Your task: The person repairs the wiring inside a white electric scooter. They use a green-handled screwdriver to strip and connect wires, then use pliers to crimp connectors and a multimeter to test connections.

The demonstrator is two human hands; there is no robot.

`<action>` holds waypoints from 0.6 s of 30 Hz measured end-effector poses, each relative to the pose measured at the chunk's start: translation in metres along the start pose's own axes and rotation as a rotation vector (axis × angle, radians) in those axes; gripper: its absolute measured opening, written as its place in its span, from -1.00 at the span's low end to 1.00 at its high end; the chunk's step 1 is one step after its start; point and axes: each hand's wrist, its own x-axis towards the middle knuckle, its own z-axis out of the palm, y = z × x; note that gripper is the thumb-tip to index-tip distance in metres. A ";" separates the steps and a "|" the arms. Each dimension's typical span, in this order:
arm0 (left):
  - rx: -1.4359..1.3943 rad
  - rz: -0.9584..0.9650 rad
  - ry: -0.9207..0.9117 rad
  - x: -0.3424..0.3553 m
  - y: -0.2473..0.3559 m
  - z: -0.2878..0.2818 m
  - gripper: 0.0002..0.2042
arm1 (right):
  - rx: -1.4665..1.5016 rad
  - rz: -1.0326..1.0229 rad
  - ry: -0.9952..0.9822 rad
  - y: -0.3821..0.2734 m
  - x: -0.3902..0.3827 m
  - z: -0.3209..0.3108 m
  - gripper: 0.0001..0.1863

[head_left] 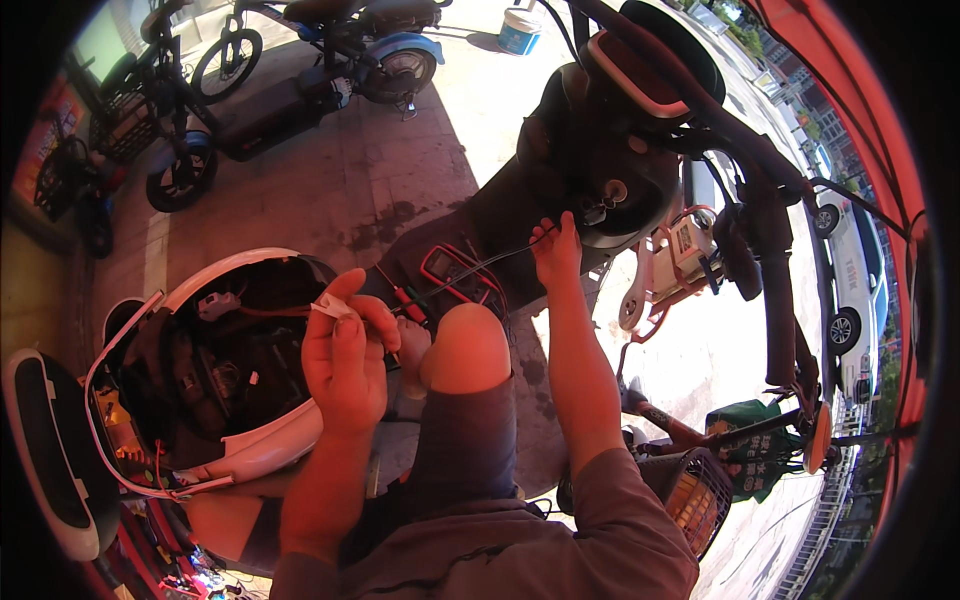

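Note:
My left hand (345, 360) is raised beside the open seat compartment (258, 446) of an electric scooter, fingers closed on a small white piece (332, 306) whose exact kind I cannot make out. Farther right, my right hand (558, 252) pinches a thin dark wire (500, 257) close to the scooter's front panel (630, 190). That wire slants down to the left, passing over a red-framed multimeter (440, 264) on the footboard. Red test probes (408, 297) lie by the meter. Inside the compartment a pale connector (215, 305) on leads rests near the far rim.
My bare knee (468, 345) rises between the hands. The scooter's handlebar (770, 190) spans the right side. Parked electric bikes (300, 95) stand at the far left, and a white-and-blue bucket (519, 32) is at the back. A basket (695, 500) is near my right elbow.

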 end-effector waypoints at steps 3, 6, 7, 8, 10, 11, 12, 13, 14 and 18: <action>-0.012 0.002 0.042 0.001 -0.004 -0.003 -0.58 | -0.137 -0.152 0.103 0.005 0.022 0.009 -0.65; -0.008 -0.008 0.103 0.003 -0.007 -0.011 -0.60 | -0.636 -0.487 0.258 0.017 0.023 0.002 -0.63; -0.010 -0.022 0.125 0.003 -0.007 -0.016 -0.60 | -0.767 -0.571 0.274 0.017 0.020 -0.004 -0.64; -0.013 -0.042 0.163 0.002 -0.008 -0.022 -0.61 | -0.894 -0.594 0.286 0.015 0.014 -0.010 -0.65; -0.021 -0.059 0.156 0.001 -0.013 -0.032 -0.60 | -1.037 -0.707 0.214 0.005 0.008 -0.015 -0.65; -0.033 -0.075 0.166 0.000 -0.016 -0.036 -0.60 | -1.054 -0.795 0.128 -0.001 0.005 -0.015 -0.65; -0.039 -0.079 0.161 -0.001 -0.020 -0.041 -0.60 | -1.062 -0.856 0.055 -0.009 0.004 -0.014 -0.64; -0.050 -0.083 0.164 -0.002 -0.023 -0.045 -0.61 | -1.144 -0.996 -0.005 -0.016 0.004 -0.010 -0.62; -0.067 -0.086 0.163 -0.003 -0.026 -0.049 -0.61 | -1.218 -1.106 -0.052 -0.023 0.005 -0.004 -0.59; -0.108 -0.111 0.219 -0.012 -0.032 -0.062 -0.64 | -1.492 -1.047 0.107 -0.040 0.002 0.010 -0.45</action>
